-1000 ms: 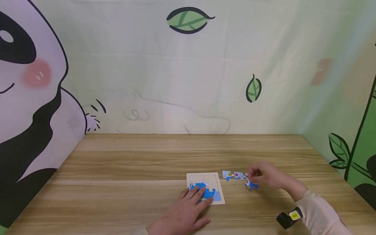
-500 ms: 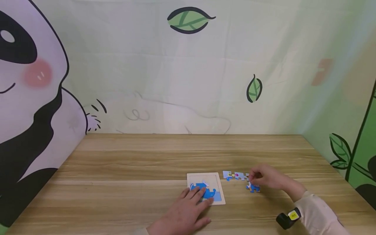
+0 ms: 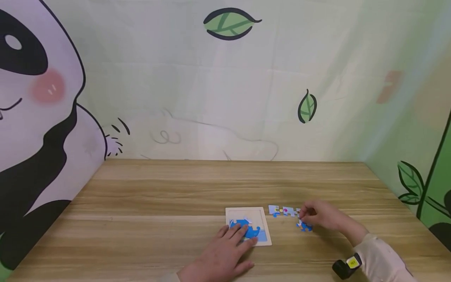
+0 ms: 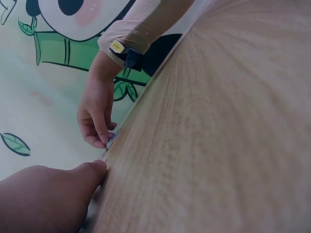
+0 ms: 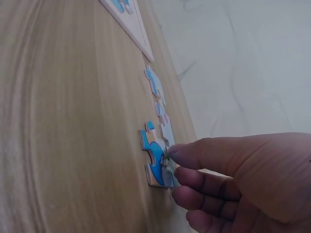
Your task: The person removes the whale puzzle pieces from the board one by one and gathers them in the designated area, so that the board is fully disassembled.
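My left hand [image 3: 225, 250] lies with extended fingers on a square wooden jigsaw tray [image 3: 266, 219], covering its lower left part. Fitted pieces with a blue animal picture [image 3: 251, 232] show inside the tray. To the right of the tray, my right hand [image 3: 322, 213] is low over loose jigsaw pieces, its thumb and fingertips pinching one at the edge. A blue and orange piece [image 5: 154, 158] lies right beside the thumb in the right wrist view. What the fingertips hold is mostly hidden. In the left wrist view, the left thumb [image 4: 90, 174] touches the tray's edge.
Two light-coloured loose pieces, one [image 3: 273, 210] nearer the tray and another [image 3: 289, 211] beside it, lie in a row on the wooden table [image 3: 158, 188]. A black wrist camera [image 3: 347, 266] hangs from the right sleeve. A printed backdrop [image 3: 176, 78] stands behind the table.
The blue piece below the right hand has shifted slightly and turned since a second ago, with the right fingers staying over it. The left hand keeps its place; the head view has drifted slightly.
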`<action>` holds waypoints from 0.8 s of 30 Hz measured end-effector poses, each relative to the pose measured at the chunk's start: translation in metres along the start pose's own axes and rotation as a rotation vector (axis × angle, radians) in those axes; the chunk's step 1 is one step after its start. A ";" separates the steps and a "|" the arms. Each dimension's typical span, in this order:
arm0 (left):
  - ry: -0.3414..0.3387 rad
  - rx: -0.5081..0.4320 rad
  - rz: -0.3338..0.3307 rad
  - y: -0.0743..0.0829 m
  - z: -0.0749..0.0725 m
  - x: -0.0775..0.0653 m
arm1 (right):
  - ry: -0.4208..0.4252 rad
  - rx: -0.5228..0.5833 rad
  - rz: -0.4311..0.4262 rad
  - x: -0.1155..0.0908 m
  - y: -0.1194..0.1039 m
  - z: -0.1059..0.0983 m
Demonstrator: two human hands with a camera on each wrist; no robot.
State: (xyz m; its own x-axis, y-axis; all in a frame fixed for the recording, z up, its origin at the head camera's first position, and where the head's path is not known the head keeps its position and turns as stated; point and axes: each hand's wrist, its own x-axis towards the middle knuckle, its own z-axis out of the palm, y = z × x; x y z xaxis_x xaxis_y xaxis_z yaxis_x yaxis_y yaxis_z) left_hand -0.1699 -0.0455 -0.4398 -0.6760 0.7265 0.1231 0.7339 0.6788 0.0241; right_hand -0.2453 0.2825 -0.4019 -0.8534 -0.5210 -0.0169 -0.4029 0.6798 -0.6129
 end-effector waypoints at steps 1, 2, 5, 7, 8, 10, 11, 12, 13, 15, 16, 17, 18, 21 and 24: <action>-0.005 -0.003 0.000 0.000 0.000 0.000 | 0.004 -0.002 0.003 0.000 0.000 0.000; -0.015 -0.007 -0.003 0.000 -0.001 0.000 | 0.012 -0.003 -0.002 0.000 0.000 0.001; -0.029 -0.003 -0.008 0.001 -0.002 0.000 | 0.048 -0.039 -0.019 0.000 -0.005 0.002; -0.022 0.007 -0.010 0.002 -0.002 -0.001 | 0.084 -0.076 -0.025 0.001 -0.010 0.003; -0.011 0.017 -0.011 0.003 -0.003 -0.001 | 0.107 -0.094 -0.028 0.002 -0.014 0.004; 0.013 0.032 -0.008 0.003 -0.003 -0.001 | 0.147 -0.127 -0.011 0.003 -0.021 0.007; 0.025 0.040 -0.006 0.004 -0.003 -0.001 | 0.167 -0.139 -0.006 0.003 -0.024 0.009; 0.035 0.045 -0.004 0.004 -0.003 -0.001 | 0.184 -0.149 -0.002 0.004 -0.026 0.010; 0.043 0.050 -0.002 0.004 -0.002 -0.001 | 0.199 -0.154 0.003 0.006 -0.029 0.012; 0.056 0.056 0.003 0.004 -0.002 0.000 | 0.226 -0.163 0.003 0.008 -0.032 0.016; 0.061 0.059 0.006 0.004 -0.001 0.000 | 0.237 -0.167 -0.003 0.010 -0.034 0.018; 0.069 0.061 0.008 0.004 -0.001 0.000 | 0.249 -0.167 -0.011 0.011 -0.036 0.020; 0.075 0.062 0.010 0.003 0.000 -0.001 | 0.257 -0.163 -0.015 0.013 -0.038 0.022; 0.084 0.062 0.005 0.001 0.002 -0.002 | 0.271 -0.144 -0.042 0.018 -0.043 0.029; 0.088 0.061 0.000 0.000 0.003 -0.002 | 0.270 -0.110 -0.066 0.020 -0.046 0.034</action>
State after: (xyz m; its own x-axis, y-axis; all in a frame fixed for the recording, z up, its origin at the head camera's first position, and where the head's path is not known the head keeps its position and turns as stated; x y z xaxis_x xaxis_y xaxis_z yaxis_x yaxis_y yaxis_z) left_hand -0.1687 -0.0466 -0.4428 -0.6655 0.7162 0.2100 0.7267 0.6859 -0.0364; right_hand -0.2325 0.2238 -0.4011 -0.8754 -0.4196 0.2399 -0.4811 0.7085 -0.5163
